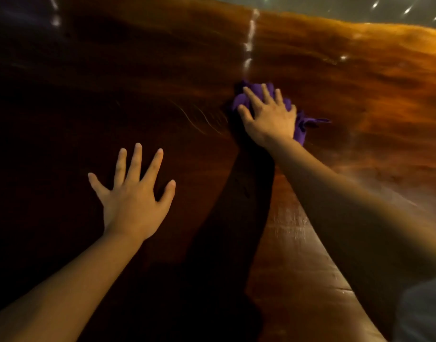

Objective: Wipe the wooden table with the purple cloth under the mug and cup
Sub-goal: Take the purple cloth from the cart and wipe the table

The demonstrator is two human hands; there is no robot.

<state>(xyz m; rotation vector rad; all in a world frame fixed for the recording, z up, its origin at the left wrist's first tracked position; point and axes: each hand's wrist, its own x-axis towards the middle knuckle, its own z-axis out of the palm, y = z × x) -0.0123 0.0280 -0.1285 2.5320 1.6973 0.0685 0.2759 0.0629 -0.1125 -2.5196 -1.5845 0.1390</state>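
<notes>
no readable text, labels, brands or numbers anywhere, view blurred and dim

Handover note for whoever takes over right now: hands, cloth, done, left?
Right hand: palm down, pressing the bunched purple cloth onto the wooden table, mid-table.
Left hand: empty, fingers spread over the dark near side, no cloth.
Mug and cup: not in view.
Done: cannot tell; frame blurred, no clear wiped patch.
Left: wipe on, covering where mug and cup stand.
</notes>
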